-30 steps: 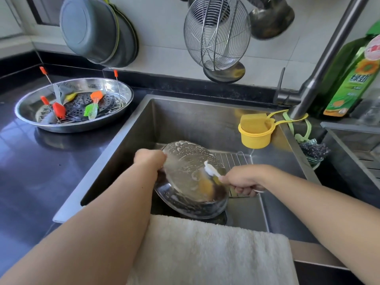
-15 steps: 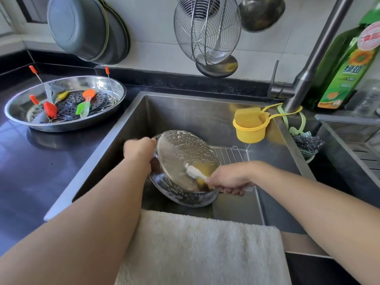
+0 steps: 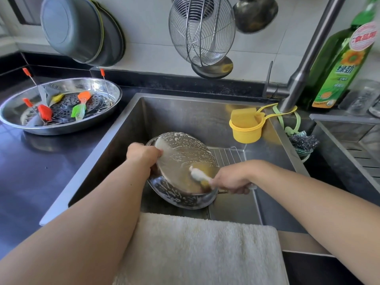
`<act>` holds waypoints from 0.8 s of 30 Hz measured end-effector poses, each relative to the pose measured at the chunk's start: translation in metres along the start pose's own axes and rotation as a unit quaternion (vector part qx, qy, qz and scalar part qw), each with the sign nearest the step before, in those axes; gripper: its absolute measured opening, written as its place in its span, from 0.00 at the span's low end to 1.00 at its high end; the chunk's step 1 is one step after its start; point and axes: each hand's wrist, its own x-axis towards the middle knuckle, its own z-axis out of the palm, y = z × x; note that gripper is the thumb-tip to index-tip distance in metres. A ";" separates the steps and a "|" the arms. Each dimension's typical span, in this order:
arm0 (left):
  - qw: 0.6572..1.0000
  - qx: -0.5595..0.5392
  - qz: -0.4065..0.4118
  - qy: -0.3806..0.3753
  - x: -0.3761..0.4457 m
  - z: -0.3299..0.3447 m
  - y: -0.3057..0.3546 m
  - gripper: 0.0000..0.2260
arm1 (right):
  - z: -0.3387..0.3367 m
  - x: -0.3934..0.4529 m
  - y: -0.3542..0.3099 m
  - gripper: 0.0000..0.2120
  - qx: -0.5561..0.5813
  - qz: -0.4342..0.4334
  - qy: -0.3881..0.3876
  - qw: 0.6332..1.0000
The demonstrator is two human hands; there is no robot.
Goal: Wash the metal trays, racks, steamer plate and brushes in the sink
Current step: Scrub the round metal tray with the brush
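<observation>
A round metal tray [image 3: 181, 159], streaked with suds, stands tilted in the sink [image 3: 185, 114]. My left hand [image 3: 144, 154] grips its left rim. My right hand [image 3: 232, 178] holds a foamy scrubbing brush [image 3: 198, 174] whose white head presses on the tray's lower right face. A wire rack [image 3: 226, 154] lies flat behind the tray. On the counter at left a large metal tray [image 3: 98, 116] holds a perforated steamer plate [image 3: 61, 111], orange, green and yellow silicone brushes [image 3: 79, 109] and thin rods with orange tips.
A cream towel [image 3: 201, 247] drapes over the sink's near edge. A yellow sponge cup [image 3: 245, 126] and a steel scourer [image 3: 303, 141] hang from the tap [image 3: 304, 66]. A green detergent bottle [image 3: 339, 66] stands at right. Pans and a wire strainer [image 3: 202, 29] hang on the wall.
The brush head has slid across the tray's sudsy face, down and toward the lower right. My left hand keeps its grip on the rim. The view shifted slightly.
</observation>
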 end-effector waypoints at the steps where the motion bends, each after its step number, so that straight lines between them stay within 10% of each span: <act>1: 1.000 0.009 -0.006 -0.002 -0.001 0.000 0.000 0.25 | 0.006 -0.003 -0.003 0.22 0.016 -0.017 -0.041 0.999; 6: 0.999 0.042 -0.019 -0.008 -0.002 -0.002 -0.001 0.21 | -0.002 0.007 -0.004 0.22 -0.039 -0.036 0.089 0.995; 11: 0.999 0.038 -0.019 0.002 -0.001 0.000 -0.001 0.22 | 0.015 -0.002 -0.009 0.22 0.027 -0.039 -0.082 0.995; 16: 1.000 0.014 -0.001 0.010 0.001 0.001 0.000 0.26 | -0.004 0.006 0.003 0.24 -0.050 -0.018 0.058 0.997; 20: 1.000 -0.002 -0.013 0.028 0.007 0.001 -0.002 0.24 | 0.019 -0.002 -0.010 0.23 -0.039 -0.078 -0.063 0.994; 24: 0.999 0.013 -0.006 0.039 0.010 0.002 -0.002 0.26 | 0.013 -0.005 -0.004 0.22 -0.080 -0.086 -0.018 0.993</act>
